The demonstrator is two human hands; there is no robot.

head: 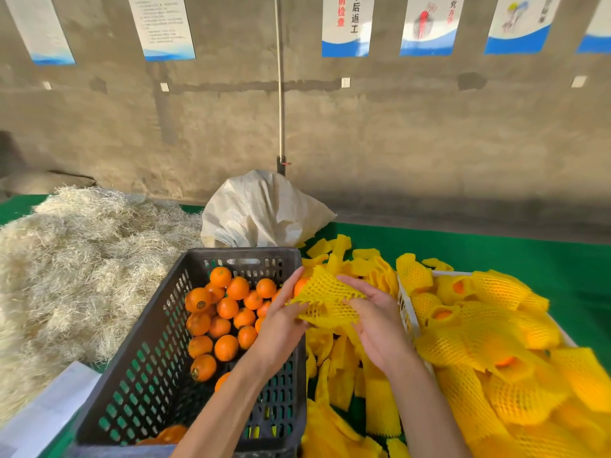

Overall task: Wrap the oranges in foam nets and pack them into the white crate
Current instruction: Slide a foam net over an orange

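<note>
Stretching a yellow foam net (pixel 325 300) over one orange (pixel 300 285), I've got both hands working above the gap between the crates: my left hand (pixel 281 320) cups the fruit and pinches the net's near edge, my right hand (pixel 375 320) grips the other side. The orange's only partly covered. The white crate (pixel 406 312) on my right is heaped with wrapped fruit; the dark crate (pixel 145 365) on my left holds plenty of bare oranges (pixel 228 312). Loose nets (pixel 344 365) lie between.
</note>
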